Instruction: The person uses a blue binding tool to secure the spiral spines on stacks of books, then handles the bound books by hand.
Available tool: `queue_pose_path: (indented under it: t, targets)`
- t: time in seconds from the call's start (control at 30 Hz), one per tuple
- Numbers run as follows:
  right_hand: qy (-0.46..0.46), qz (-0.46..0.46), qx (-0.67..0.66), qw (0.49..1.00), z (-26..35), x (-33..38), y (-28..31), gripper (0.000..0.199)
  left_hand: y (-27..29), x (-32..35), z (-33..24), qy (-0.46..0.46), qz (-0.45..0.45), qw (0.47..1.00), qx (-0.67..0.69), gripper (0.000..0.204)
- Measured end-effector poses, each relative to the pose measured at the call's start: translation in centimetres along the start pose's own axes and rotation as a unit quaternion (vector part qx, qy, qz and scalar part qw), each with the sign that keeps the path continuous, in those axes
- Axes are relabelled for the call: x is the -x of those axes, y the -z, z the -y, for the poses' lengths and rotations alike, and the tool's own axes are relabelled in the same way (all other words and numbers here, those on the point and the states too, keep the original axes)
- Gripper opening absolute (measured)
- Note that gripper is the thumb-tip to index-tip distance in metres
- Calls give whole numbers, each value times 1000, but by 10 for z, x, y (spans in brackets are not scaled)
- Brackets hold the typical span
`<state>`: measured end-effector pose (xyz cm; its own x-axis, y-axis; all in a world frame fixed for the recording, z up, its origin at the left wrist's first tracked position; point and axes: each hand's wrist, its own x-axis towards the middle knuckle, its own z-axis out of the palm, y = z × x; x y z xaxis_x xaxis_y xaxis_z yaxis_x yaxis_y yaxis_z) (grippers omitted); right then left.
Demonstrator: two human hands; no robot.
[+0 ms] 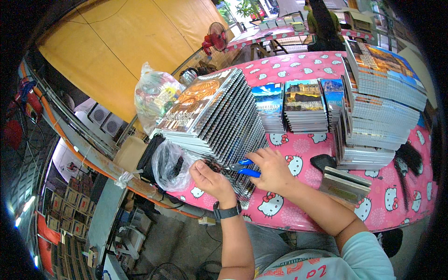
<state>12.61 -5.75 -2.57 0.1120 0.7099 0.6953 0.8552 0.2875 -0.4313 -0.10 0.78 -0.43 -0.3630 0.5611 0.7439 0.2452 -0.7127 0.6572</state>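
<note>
My right hand (272, 171) grips a pair of blue-handled pliers (248, 173), whose jaws point left at the lower corner of a tall stack. That stack is of spiral-bound notebooks (228, 116) with dark wire coils facing me and a brown picture cover on top. Close beside the jaws is my left hand (211, 183), a dark watch (228, 211) on its wrist. Its fingers are curled together; what they pinch, if anything, is hidden. Just left of it sits a clear plastic bag (169, 164).
Shorter notebook stacks (304, 109) and a tall leaning pile (380, 121) stand on the pink patterned tablecloth (298, 149). Dark coils (405, 175) and a small grey block (344, 186) lie at right. Behind are a stuffed plastic bag (156, 95), a red fan (216, 37) and another person (323, 25).
</note>
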Motion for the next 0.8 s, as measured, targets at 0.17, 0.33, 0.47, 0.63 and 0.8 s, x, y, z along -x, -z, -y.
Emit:
queue_pose_path:
  t: [0.17,0.33,0.47,0.63,0.8]
  targets:
    - [-68,73,-69,993,2,2,-3,30,1,-3,1,7,-11,1000,9,32]
    - [-104,-1,-172,980,-20,22,-6,31,20,-19,-1,109,-53,990,66,33]
    - [-166,64,-100,979,-46,55,-2,35,31,-64,57,77,-144,983,79,34]
    - [-172,117,-123,970,-46,76,-8,35,82,-186,177,67,-43,982,-170,37]
    - [-163,133,-146,967,-44,76,-10,36,133,-190,218,194,-3,979,-62,43]
